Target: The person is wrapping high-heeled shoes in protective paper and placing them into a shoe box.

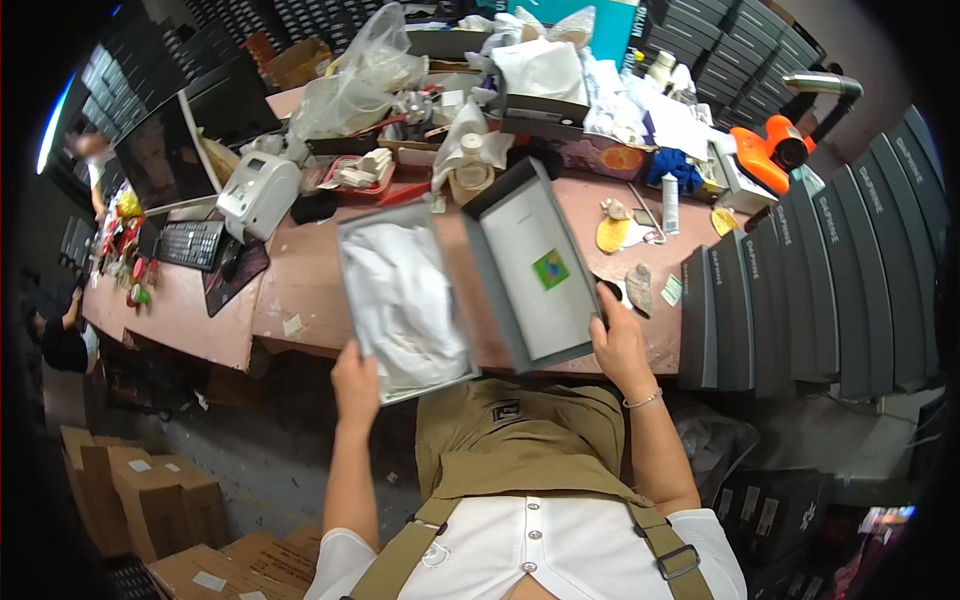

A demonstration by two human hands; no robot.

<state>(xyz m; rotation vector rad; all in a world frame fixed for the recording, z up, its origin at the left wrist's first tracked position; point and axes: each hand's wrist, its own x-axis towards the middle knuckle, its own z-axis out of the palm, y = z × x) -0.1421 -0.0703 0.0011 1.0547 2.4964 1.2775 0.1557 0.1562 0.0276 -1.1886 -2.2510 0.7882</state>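
Note:
My left hand is closed on the near left edge of an open grey box base. White tissue paper fills that base, and what lies under the paper is hidden. With my right hand I grip the near right side of a dark grey box lid, held tilted with its pale inside facing up. A small green packet lies on the lid's inner face. Base and lid are side by side over the table's front edge, a narrow gap between them.
Tall stacks of grey shoeboxes border the pink table on the right. Across the back lie plastic bags, papers and an orange tool. A label printer, keyboard and monitor stand left. Cartons sit on the floor.

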